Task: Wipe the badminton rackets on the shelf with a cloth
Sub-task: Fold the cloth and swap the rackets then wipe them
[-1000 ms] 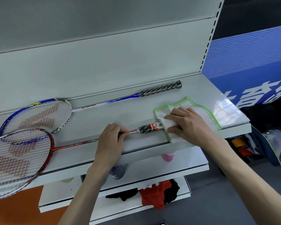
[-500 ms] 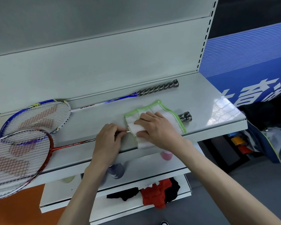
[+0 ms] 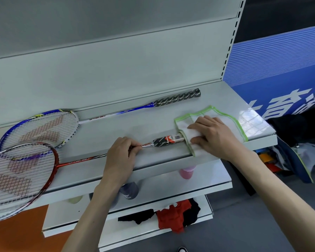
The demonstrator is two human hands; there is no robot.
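Red racket point(image 3: 84, 159): left grip point(image 3: 119, 154) pinches shaft; right grip point(image 3: 212, 136) clamps cloth point(image 3: 227, 120) round handle.

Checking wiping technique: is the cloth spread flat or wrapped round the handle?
Wrapped: the cloth curls over the red racket's handle under the right hand.

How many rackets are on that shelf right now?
2. The blue racket lies along the back of the shelf; the red racket lies near the front edge, its handle end under the cloth. None seems hidden.

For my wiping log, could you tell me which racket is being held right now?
The red racket, nearer the shelf's front edge; the blue racket behind lies untouched.
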